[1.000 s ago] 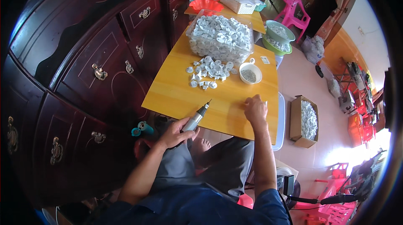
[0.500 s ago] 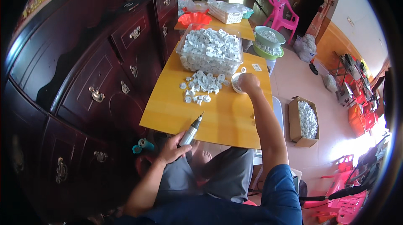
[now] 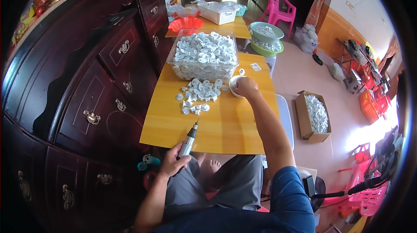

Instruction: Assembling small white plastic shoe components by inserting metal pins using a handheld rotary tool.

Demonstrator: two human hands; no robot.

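My left hand (image 3: 175, 160), over my left knee, is wrapped round a silver and black electric screwdriver (image 3: 187, 145). Its thin bit points up and away over the near edge of the yellow table (image 3: 234, 124). My right hand (image 3: 246, 86) dips into a small white bowl (image 3: 235, 92), its fingers curled together. The fingertips and whatever they hold are hidden. Left of the bowl lies a loose pile of small white plastic parts (image 3: 204, 90). Behind the pile stands a clear plastic bin (image 3: 203, 74), heaped with more such parts.
A round part (image 3: 242, 72) and a small white card (image 3: 256, 66) lie beyond the bowl. A dark wooden cabinet (image 3: 82, 98) lines the left side. Filled basins (image 3: 266, 49) stand at the far right corner. A cardboard box (image 3: 319, 137) of white parts sits on the floor to the right.
The view has swung slightly, so the table sits further left in it. My right hand stays at the bowl, and my left still holds the screwdriver.
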